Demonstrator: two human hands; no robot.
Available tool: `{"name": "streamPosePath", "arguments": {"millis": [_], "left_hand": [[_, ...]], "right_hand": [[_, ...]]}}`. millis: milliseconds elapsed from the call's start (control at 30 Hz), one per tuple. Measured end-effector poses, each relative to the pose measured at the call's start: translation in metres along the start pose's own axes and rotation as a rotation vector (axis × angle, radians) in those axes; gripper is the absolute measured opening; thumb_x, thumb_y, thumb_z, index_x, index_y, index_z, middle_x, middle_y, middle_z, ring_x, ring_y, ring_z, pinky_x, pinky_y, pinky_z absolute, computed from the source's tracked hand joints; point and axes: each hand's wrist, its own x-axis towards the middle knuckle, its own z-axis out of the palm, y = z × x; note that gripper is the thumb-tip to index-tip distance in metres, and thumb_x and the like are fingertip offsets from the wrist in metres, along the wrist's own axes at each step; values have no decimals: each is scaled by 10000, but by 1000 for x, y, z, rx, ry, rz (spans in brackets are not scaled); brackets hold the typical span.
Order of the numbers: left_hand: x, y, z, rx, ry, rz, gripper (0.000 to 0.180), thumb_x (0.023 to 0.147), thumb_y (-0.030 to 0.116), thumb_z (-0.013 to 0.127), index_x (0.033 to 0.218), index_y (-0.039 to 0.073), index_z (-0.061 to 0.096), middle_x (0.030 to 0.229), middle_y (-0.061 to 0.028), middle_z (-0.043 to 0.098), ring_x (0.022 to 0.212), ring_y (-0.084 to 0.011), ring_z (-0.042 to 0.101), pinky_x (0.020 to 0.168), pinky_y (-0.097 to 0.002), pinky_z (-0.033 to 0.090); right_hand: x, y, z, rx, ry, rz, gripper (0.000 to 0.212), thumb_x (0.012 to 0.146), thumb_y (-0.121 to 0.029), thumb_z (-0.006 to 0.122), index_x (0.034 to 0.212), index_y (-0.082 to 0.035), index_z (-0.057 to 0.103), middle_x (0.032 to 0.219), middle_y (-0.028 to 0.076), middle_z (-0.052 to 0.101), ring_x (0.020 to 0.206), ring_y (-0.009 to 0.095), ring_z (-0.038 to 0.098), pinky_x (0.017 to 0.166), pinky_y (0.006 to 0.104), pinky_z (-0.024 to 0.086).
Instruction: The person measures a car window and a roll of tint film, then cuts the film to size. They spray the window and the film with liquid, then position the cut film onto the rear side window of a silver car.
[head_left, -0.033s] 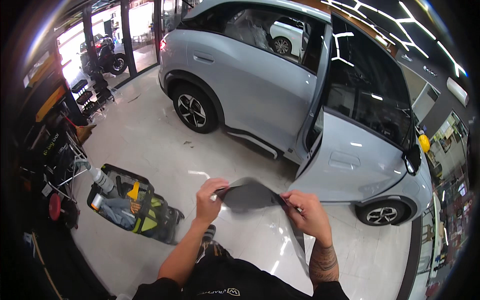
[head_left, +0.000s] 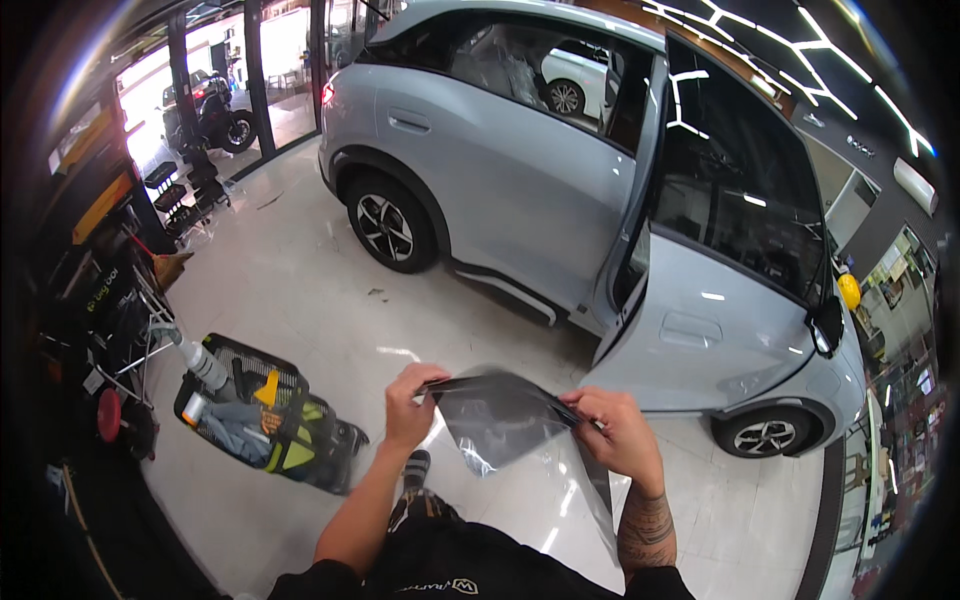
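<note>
In front of my body I hold a sheet of dark, see-through tint film (head_left: 500, 415) between both hands. My left hand (head_left: 408, 408) pinches its left corner between thumb and fingers. At the other side my right hand (head_left: 620, 435) is closed on the film's right edge, where it is bunched. The middle of the sheet sags and shines at its lower tip. A long strip of the film hangs from my right hand toward my forearm. Beyond stands a pale grey car (head_left: 510, 185) with its front door (head_left: 690, 330) swung open.
To the left on the floor, a black mesh tool basket (head_left: 250, 350) holds a spray bottle (head_left: 200, 362), blue cloths (head_left: 235, 425) and a yellow tool (head_left: 267, 388). Past it are a folded metal stand and a red round object (head_left: 109, 415). Glass doors and a motorbike (head_left: 215, 115) lie at the far left.
The film's middle has opened out and hangs lower, with more light coming through it. My left hand has shifted slightly down and left. Both hands keep their hold.
</note>
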Motion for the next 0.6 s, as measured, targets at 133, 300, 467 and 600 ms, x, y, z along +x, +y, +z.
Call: {"name": "streamPosePath", "arguments": {"millis": [133,300,467,600], "left_hand": [[52,-45,-19,57,-73,-20,88,734,-12,637,810,8,600,716,-109,592,652,-232,588,594,-288,454],[159,-112,-37,176,-230,231,87,738,19,661,771,28,581,658,-102,542,575,-271,542,518,-334,424],[267,-146,-33,327,-421,384,126,743,101,682,760,43,571,669,-92,554,573,-278,546,491,-355,409],[325,-171,-41,420,-478,399,166,738,145,693,754,51,557,661,-81,547,557,-275,541,479,-358,400]], "right_hand": [[50,42,4,24,-70,5,89,774,-52,611,758,24,567,835,142,620,693,333,566,595,358,451],[128,104,7,77,-43,137,181,743,-78,682,884,-11,590,839,115,612,797,282,594,710,337,462],[138,227,-38,-873,1149,269,555,748,-212,707,1201,1,468,1196,191,499,1141,361,442,962,426,344],[130,349,-38,-1116,1169,615,576,847,-280,579,1309,5,386,1325,221,396,1265,377,320,1050,431,231]]}}
